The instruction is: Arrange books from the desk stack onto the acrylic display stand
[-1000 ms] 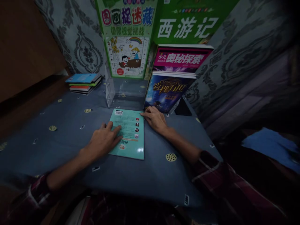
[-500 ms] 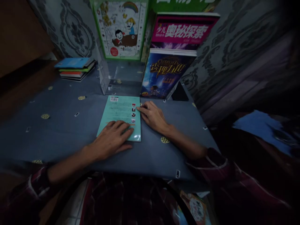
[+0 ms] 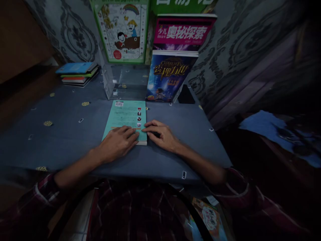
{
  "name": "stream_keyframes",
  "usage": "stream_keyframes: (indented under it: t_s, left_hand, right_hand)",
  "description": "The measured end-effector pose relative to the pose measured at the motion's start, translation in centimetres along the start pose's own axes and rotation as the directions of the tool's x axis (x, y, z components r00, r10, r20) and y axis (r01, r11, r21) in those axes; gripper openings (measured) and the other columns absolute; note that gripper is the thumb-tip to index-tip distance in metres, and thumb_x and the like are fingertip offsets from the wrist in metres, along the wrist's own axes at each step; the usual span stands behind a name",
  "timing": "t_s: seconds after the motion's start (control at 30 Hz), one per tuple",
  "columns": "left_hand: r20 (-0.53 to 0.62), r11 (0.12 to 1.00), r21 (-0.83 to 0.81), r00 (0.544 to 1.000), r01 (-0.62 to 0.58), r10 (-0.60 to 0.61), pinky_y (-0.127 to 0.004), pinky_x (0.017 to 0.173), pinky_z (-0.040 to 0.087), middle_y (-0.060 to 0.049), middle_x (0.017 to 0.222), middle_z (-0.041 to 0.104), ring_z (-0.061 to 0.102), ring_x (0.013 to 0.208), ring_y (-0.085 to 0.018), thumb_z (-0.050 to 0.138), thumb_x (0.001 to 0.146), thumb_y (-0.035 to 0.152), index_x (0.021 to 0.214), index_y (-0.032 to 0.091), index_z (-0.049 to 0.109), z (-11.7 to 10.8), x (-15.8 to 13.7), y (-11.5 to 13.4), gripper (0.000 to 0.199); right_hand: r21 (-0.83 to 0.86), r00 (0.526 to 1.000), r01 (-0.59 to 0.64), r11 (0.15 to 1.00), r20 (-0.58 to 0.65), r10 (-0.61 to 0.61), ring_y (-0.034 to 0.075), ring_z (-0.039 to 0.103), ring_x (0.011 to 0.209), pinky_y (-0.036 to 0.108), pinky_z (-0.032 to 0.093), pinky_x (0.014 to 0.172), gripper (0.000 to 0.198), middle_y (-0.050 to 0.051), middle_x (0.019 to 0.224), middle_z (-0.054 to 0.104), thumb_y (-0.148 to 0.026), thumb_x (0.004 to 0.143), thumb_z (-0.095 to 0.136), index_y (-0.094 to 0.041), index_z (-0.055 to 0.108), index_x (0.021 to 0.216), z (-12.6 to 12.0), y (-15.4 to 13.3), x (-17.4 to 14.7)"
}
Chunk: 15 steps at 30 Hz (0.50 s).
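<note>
Two bare hands rest on a thin teal paperback book [image 3: 126, 117] lying flat, back cover up, on the blue cloth-covered worktop [image 3: 62, 134]. The cover shows a white barcode at its far left corner, a column of small pictures along its right edge and an orange stripe near the fingers. The left hand [image 3: 117, 144] lies open, palm down, on the book's near end. The right hand [image 3: 162, 135] is loosely curled, fingertips touching the book's near right edge, gripping nothing. Just beyond stands a clear acrylic book stand [image 3: 117, 83].
</note>
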<state>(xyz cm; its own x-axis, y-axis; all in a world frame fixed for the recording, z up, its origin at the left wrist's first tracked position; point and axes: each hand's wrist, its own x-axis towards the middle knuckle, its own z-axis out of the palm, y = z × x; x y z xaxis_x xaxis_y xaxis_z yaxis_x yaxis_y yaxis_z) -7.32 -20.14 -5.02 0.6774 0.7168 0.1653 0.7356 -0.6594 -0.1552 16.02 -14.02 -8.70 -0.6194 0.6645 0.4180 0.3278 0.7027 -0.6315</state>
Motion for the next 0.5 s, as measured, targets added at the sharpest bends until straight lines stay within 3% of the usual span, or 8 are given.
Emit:
stream_keyframes:
  t_s: [0.23,0.4,0.5]
  left_hand:
    - [0.032,1.0,0.011,0.999,0.009,-0.01,-0.034,0.075,0.052,-0.01,0.118,0.069,0.064,0.104,-0.023,0.037,0.106,0.029,0.124,0.018,0.064,-0.63,0.21,0.14,0.034]
    - [-0.006,0.999,0.038,1.0,-0.004,0.004,-0.038,0.087,0.053,-0.012,0.122,0.067,0.062,0.112,-0.025,0.045,0.104,0.03,0.126,0.015,0.062,-0.14,-0.03,0.35,0.032]
    - [-0.022,0.999,0.034,1.0,-0.013,0.014,-0.039,0.09,0.053,-0.013,0.123,0.067,0.061,0.113,-0.026,0.047,0.103,0.032,0.125,0.015,0.061,0.31,-0.16,0.3,0.031]
  right_hand:
    - [0.123,0.999,0.032,0.992,-0.004,-0.032,0.021,0.069,0.097,0.041,0.057,0.084,0.025,0.009,0.107,0.071,-0.021,0.095,0.053,-0.021,0.077,0.102,-0.43,0.11,0.29]
    - [0.126,1.0,0.015,0.992,0.007,-0.016,0.021,0.068,0.096,0.04,0.058,0.086,0.019,0.009,0.104,0.069,-0.033,0.094,0.064,-0.02,0.077,0.096,-0.19,0.15,0.16]
    - [0.093,0.999,0.029,0.995,0.012,-0.031,0.021,0.068,0.098,0.04,0.058,0.086,0.016,0.009,0.109,0.068,-0.031,0.09,0.07,-0.021,0.077,0.099,-0.02,0.34,0.01]
